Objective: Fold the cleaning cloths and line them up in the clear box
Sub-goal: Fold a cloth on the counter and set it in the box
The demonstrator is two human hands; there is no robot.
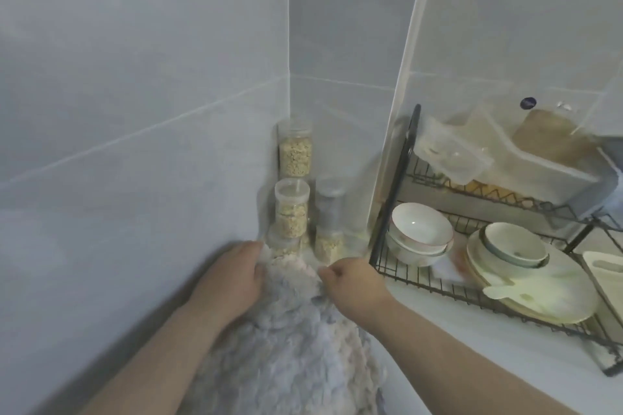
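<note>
A fluffy grey-and-pink cleaning cloth [286,347] lies spread on the white counter, reaching from the bottom edge up toward the wall corner. My left hand [232,276] grips its far left corner, fingers curled over the edge. My right hand [350,283] pinches the far right corner. Both hands hold the cloth's far edge just in front of the jars. A clear plastic box [526,158] sits tilted on the upper tier of the dish rack at the right.
Several clear jars of grain [294,158] stand stacked in the wall corner. A black wire dish rack [438,283] at the right holds white bowls [419,232], plates [539,293] and a clear lidded container [451,155]. Tiled walls close in left and behind.
</note>
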